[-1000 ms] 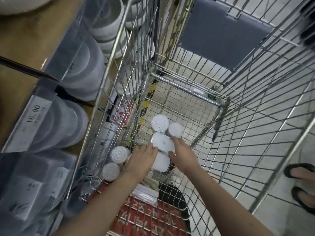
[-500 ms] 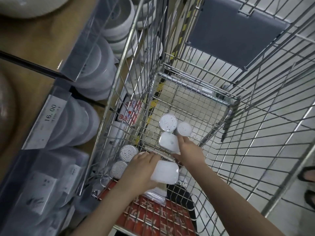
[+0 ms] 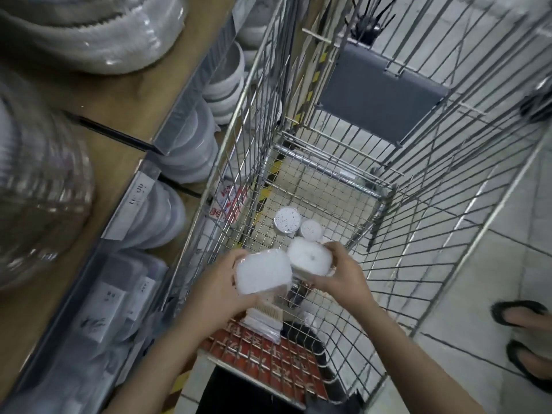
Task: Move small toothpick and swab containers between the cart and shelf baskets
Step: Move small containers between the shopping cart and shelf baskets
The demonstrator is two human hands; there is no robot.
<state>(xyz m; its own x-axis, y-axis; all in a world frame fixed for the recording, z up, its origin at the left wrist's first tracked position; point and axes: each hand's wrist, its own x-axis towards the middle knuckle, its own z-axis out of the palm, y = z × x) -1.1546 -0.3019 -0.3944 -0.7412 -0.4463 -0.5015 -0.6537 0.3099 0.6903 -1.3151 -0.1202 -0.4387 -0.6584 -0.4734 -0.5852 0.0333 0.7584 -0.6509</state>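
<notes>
My left hand [image 3: 218, 283] grips a white rounded-square swab container [image 3: 263, 271], lifted above the wire cart [image 3: 373, 186]. My right hand [image 3: 340, 271] grips a second white rounded container [image 3: 310, 258] right beside it; the two containers nearly touch. On the cart floor stand two round containers with dotted lids, a larger one [image 3: 287, 220] and a smaller one [image 3: 311, 230]. A clear toothpick box [image 3: 264, 319] lies in the cart below my hands.
A wooden shelf [image 3: 125, 94] runs along the left, with stacked white bowls [image 3: 191, 144], clear plastic domes [image 3: 38, 186] and boxed goods in a clear bin [image 3: 113, 297]. A grey child-seat flap [image 3: 379, 100] hangs at the cart's far end. A person's sandalled feet [image 3: 525, 339] stand at right.
Both hands have risen from the cart floor, each lifting a white container. The view has tilted toward the shelf, and the two round containers near the cart's left wall are out of sight.
</notes>
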